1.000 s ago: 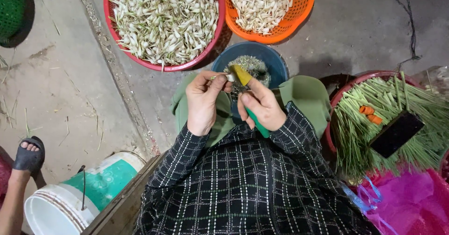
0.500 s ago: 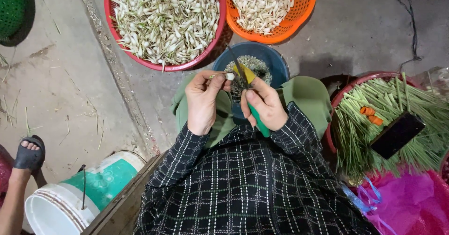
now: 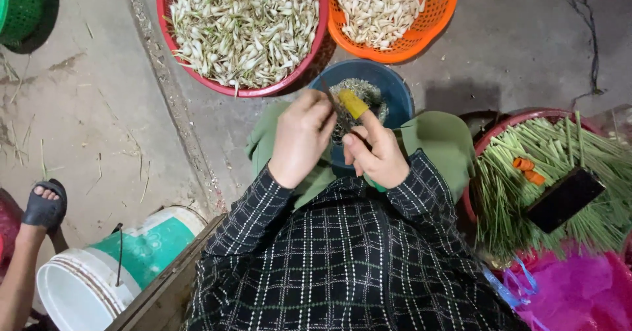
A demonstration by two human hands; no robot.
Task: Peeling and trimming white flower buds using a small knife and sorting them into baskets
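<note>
Sleeves of dark checked cloth framed the nearest view, and from them both hands met over the person's green-clad lap. The right hand (image 3: pixel 375 156) was closed around a small knife (image 3: pixel 342 110), its forefinger capped in a yellow finger guard (image 3: pixel 353 103); the left hand (image 3: pixel 301 137) was curled shut, pinching something too small and hidden to name, probably one of the pale bulbs. Blade and fingertips sat almost touching, so a slip looked the likeliest trouble: the bare left fingers could be nicked if the knife skidded off the piece. Just beyond the hands stood a blue bowl (image 3: pixel 395 87) holding trimmings, where a dropped bulb might be lost. To the right lay a basin of green stalks (image 3: pixel 520 193). Farther off, the red basket (image 3: pixel 243 93) held untrimmed bulbs and the orange basket (image 3: pixel 434 22) cleaner white ones
</note>
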